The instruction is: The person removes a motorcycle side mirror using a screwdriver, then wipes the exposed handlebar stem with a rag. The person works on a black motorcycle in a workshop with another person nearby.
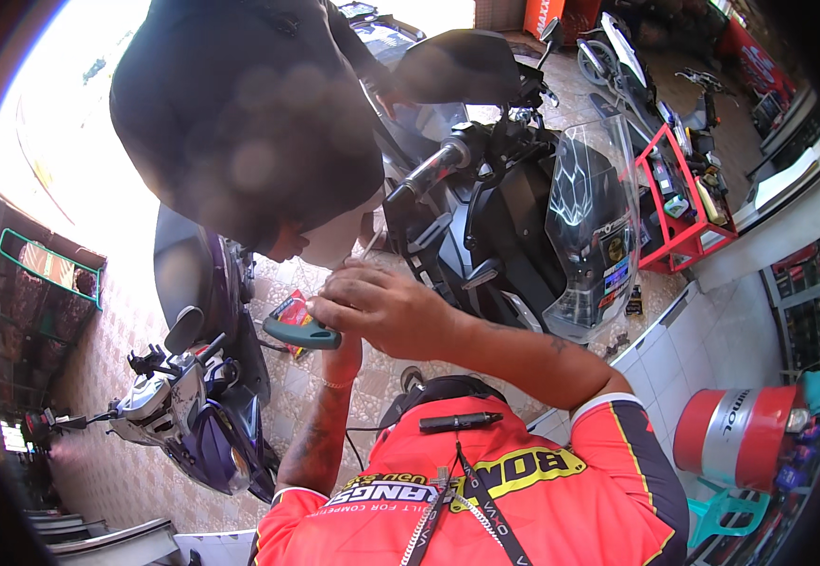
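Right hand [381,300] is positioned above the left hand [344,354], with its fingers curled narrow and directed toward the left. Whether anything is gripped within these fingers cannot be told. Left hand is mostly covered by the right, and its hold cannot be determined.

A dark teal, curved, smooth-looking handle [301,333] is located at the left of the right hand, just below its fingertips. The long axis of the handle is aligned roughly left to right, with the right end slightly lower. This right end overlaps the left hand in the view; the opposite end is left projecting free. Both hands are therefore near the same end.

A thin, pale, straight rod [370,247] is seen above the right hand, inclined steeply up and slightly right, across the line of the handle. Whether rod and handle are joined is hidden by the fingers. A dark grey and black motorcycle [513,208] is situated ahead and to the right; a red and yellow flat packet [287,307] is seen partly behind the handle.
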